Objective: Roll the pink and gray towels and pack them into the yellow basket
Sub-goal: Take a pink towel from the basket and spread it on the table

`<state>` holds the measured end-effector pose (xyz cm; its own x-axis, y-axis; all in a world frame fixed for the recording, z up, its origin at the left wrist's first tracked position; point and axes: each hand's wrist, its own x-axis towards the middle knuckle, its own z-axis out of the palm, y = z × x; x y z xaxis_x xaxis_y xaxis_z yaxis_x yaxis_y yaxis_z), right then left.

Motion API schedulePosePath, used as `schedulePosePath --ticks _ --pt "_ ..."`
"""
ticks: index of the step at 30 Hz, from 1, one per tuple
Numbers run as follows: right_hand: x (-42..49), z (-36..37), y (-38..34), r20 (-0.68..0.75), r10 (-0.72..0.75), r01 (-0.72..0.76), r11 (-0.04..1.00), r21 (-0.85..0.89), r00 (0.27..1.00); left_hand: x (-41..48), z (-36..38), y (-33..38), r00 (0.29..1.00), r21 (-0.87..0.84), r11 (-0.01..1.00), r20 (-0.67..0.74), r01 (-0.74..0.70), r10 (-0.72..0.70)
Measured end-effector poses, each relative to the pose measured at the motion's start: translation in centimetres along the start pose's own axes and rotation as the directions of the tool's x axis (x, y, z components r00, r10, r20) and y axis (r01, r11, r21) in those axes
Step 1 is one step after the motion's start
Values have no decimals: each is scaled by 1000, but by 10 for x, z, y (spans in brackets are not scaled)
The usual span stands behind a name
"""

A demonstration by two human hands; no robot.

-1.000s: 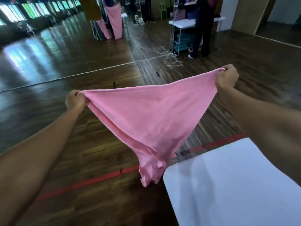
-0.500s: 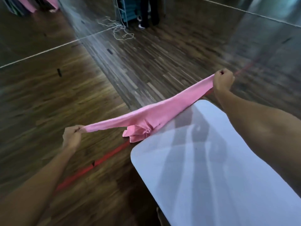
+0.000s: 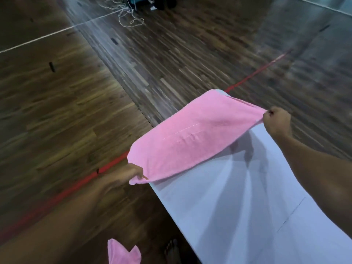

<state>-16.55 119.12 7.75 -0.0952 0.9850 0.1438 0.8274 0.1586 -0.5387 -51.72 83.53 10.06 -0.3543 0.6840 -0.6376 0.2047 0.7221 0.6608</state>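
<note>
Two corners of the towel (image 3: 190, 138) are gripped: one is pinched by the left hand (image 3: 131, 174) at mid-frame, and one is clenched in the right hand (image 3: 276, 121) at the right. The towel is held spread over the desk's (image 3: 238, 206) far end. Another pink cloth (image 3: 123, 252) is seen at the bottom edge.

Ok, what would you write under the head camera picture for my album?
The left hand and right hand each grip a corner of the pink towel, holding it spread over the white table.

Left hand (image 3: 129, 173), right hand (image 3: 276, 119) pinch pink towel (image 3: 190, 138) corners over white table (image 3: 238, 216).
</note>
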Motion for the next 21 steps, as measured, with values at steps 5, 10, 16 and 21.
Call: schedulePosePath --ticks 5,10,16,21 --pt "-18 31 68 169 7 20 988 -156 986 41 62 -53 997 212 977 69 22 -38" --pt "-18 52 96 278 -54 139 944 -298 959 48 124 -65 960 406 902 -161 -147 229" --pt "-18 66 97 419 33 177 874 -452 907 55 152 -57 867 634 774 -394 16 305" --pt "-4 82 81 490 157 169 813 -557 857 74 159 -53 806 748 646 -472 151 358"
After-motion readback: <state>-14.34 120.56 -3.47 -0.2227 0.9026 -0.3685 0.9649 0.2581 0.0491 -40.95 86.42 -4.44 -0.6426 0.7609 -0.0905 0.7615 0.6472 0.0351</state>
